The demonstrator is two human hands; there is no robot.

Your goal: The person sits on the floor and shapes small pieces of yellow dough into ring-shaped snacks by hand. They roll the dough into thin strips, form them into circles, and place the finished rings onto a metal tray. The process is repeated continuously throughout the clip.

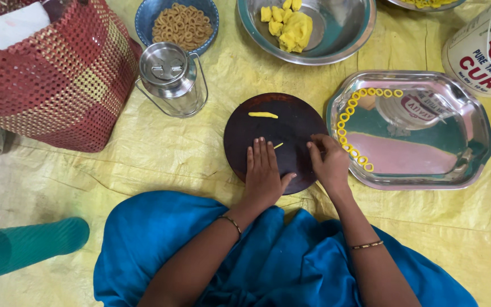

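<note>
While I sit on the yellow sheet [200, 165], my left hand [263, 170] lies flat and open on the round dark board [274, 122], palm down, with the fingers straight and close together. A thin strip of yellow dough [278, 145] shows just beyond my fingertips, and it seems to go under them. My right hand [329, 162] is at the right edge of the board. Its fingers are bent and drawn together, but I cannot tell if they pinch something. One more short piece of dough [263, 115] lies alone on the far part of the board, well apart from both hands.

Just beside my right hand stands a steel tray [473, 165]. Small yellow dough rings [352, 122] lie in a curved row along its left rim. Beyond the board there is a steel bowl [348, 28] with lumps of yellow dough [291, 25] in it, and a blue bowl [143, 23] full of browner rings [182, 25]. A small steel can with a lid [171, 77] stands between the blue bowl and the board. To the left is a red woven basket [58, 79]. A white tub [484, 54] stands at the far right.
</note>
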